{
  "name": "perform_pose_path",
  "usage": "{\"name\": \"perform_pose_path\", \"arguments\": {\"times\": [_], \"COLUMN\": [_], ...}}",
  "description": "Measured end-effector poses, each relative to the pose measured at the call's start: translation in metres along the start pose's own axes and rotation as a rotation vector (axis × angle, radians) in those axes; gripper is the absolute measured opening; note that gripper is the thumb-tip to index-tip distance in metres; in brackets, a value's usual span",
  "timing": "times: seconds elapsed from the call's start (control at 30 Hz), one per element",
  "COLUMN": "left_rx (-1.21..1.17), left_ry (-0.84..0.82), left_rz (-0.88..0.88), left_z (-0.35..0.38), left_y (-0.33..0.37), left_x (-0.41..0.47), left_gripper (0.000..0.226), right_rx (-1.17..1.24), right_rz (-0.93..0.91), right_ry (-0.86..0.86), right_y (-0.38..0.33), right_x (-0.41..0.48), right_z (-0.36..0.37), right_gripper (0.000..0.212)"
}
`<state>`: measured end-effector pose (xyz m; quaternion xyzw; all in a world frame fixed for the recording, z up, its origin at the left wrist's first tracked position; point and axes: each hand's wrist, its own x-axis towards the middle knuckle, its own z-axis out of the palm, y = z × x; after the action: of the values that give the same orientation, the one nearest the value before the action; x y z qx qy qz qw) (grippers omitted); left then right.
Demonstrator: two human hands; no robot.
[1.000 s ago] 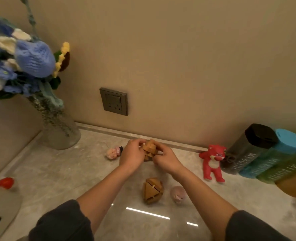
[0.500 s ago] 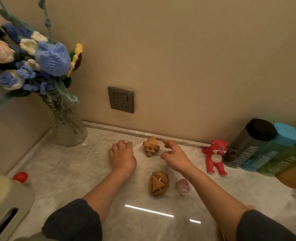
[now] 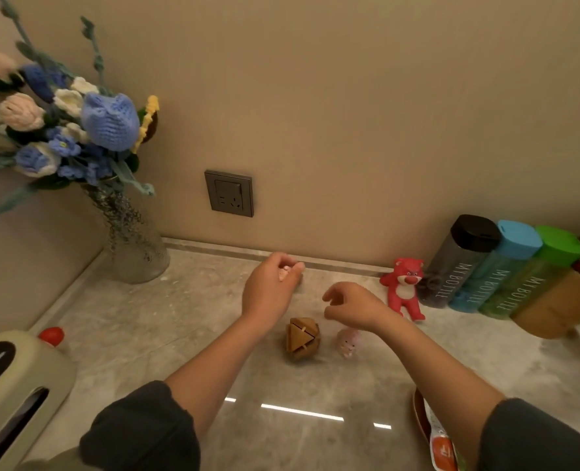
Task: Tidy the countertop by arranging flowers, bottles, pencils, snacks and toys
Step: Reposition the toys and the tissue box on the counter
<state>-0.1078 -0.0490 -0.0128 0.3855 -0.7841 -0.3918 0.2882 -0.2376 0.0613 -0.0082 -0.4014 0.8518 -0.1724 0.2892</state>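
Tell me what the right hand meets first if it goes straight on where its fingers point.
Probably the left hand, which pinches a small pink toy figure; the right hand points leftward at it, though depth is unclear.

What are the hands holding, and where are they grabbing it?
The left hand pinches a small pink toy at its fingertips, but the hand hides which part of it. The right hand holds nothing.

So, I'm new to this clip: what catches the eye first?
The blue and cream crocheted flower bouquet in a glass vase fills the back left corner. At right, a red bear toy stands beside a row of coloured bottles. Mid-counter, the left hand pinches a small pink toy.
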Motion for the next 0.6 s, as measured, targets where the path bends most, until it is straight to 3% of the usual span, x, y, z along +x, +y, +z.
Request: {"name": "perform_pose_path", "arguments": {"times": [0.13,0.2,0.33,0.6], "left_rx": [0.092,0.118,0.08,0.088], "left_ry": [-0.155,-0.228,-0.278,-0.302], "left_rz": [0.018,-0.009,-0.053,-0.042], "left_z": [0.021,0.029,0.037,0.048], "left_y": [0.014,0.018,0.027,0.026], "left_x": [-0.006,-0.008,-0.011,0.004], "left_gripper": [0.014,0.015,0.031,0.042], "right_rx": [-0.3,-0.385,-0.354,-0.472], "right_rz": [0.08,0.112,0.032,-0.074], "right_ry": [-0.193,-0.226,-0.035,0.127], "right_y": [0.006,0.009,0.022,0.044], "right_x": [-0.024,-0.032,-0.036,-0.01], "right_z": [-0.005,-0.003,0.006,-0.01], "right_gripper": [0.063,0.065,0.037,0.032]}}
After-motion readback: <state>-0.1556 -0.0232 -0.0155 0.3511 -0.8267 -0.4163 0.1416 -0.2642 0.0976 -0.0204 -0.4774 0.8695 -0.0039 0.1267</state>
